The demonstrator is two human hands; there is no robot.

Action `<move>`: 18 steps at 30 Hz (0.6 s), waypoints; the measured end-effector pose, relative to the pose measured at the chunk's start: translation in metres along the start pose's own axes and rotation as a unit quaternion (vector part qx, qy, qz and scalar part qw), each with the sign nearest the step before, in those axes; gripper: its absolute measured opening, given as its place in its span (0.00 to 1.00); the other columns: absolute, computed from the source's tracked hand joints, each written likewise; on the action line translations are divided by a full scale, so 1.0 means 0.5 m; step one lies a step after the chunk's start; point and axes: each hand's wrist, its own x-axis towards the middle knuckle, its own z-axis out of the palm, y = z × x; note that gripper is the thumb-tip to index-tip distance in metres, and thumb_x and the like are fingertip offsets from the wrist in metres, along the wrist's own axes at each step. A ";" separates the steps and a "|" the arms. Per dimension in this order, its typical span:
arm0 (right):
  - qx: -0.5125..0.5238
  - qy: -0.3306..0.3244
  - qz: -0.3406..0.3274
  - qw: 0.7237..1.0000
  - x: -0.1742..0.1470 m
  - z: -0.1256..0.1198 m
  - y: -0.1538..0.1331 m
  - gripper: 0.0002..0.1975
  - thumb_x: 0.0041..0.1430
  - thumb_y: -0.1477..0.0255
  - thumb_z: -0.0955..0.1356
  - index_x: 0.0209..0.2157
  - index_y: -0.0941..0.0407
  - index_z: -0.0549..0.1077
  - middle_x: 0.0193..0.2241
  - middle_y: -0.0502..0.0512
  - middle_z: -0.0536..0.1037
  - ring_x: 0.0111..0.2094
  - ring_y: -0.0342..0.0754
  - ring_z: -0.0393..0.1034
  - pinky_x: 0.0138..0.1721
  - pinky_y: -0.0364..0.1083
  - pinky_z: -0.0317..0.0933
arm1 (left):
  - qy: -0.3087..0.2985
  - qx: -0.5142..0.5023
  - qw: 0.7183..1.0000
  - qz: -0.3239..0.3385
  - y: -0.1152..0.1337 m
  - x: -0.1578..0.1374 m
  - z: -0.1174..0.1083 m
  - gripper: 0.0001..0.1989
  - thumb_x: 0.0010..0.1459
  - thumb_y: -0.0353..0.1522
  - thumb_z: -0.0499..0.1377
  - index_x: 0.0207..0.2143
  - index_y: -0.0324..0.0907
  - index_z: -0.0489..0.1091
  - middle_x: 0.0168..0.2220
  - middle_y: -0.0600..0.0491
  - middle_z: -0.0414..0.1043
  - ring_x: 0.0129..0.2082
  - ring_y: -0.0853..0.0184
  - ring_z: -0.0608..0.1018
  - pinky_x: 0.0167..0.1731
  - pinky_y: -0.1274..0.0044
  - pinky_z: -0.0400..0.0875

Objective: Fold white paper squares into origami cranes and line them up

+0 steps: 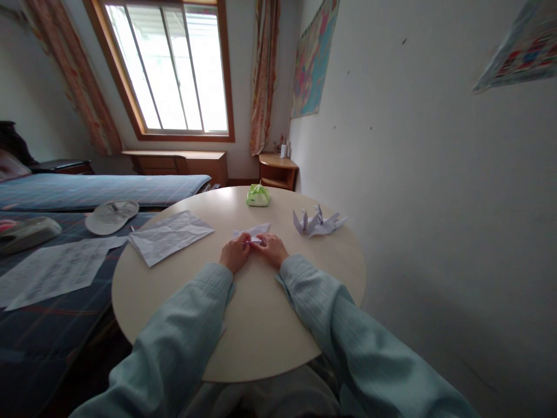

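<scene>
At the middle of the round table (174, 307), a small piece of folded white paper (255, 240) is pinched between my two hands. My left hand (235, 253) has its fingers closed on the near left part of it. From the other side, my right hand (272, 249) grips it with thumb and fingers close together. Just behind the fingertips shows a pale pointed paper flap (260, 229); whether it joins the held piece I cannot tell. Several folded paper cranes (319, 223) stand in a cluster to the right, apart from my hands.
Creased white sheets (172, 235) lie on the table's left side. A green tissue pack (258, 195) sits at the far edge. Left of the table, a bed (78, 316) holds a pale cap (112, 216) and printed sheets (65, 270). A wall (435, 232) rises close on the right.
</scene>
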 end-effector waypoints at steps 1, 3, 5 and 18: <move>-0.006 0.002 -0.002 1.000 0.000 0.001 0.000 0.22 0.49 0.56 0.62 0.41 0.56 0.68 0.41 0.57 0.72 0.44 0.47 0.63 0.46 0.46 0.52 | 0.007 -0.002 1.000 -0.005 -0.002 0.000 0.001 0.10 0.52 0.31 0.49 0.38 0.46 0.63 0.36 0.54 0.72 0.34 0.66 0.74 0.32 0.77 0.66; -0.012 0.003 -0.006 1.000 0.000 0.003 0.001 0.21 0.48 0.57 0.63 0.40 0.56 0.68 0.40 0.56 0.72 0.44 0.47 0.63 0.46 0.46 0.52 | 0.021 -0.006 1.000 -0.018 -0.006 0.001 0.003 0.12 0.51 0.28 0.49 0.39 0.47 0.62 0.37 0.54 0.72 0.35 0.65 0.74 0.33 0.76 0.66; -0.013 0.000 -0.006 1.000 0.002 0.004 0.003 0.20 0.49 0.58 0.63 0.40 0.56 0.69 0.39 0.56 0.72 0.44 0.47 0.63 0.46 0.46 0.52 | 0.044 0.001 0.998 -0.035 -0.013 0.002 0.005 0.14 0.49 0.26 0.48 0.39 0.47 0.62 0.38 0.54 0.71 0.36 0.64 0.73 0.34 0.74 0.66; -0.029 0.000 -0.009 1.000 0.001 0.001 0.002 0.20 0.47 0.59 0.64 0.40 0.56 0.68 0.39 0.57 0.72 0.43 0.49 0.63 0.44 0.47 0.53 | 0.195 -0.066 0.979 0.006 -0.016 0.010 -0.008 0.06 0.51 0.29 0.51 0.31 0.42 0.66 0.35 0.52 0.68 0.39 0.65 0.69 0.41 0.72 0.65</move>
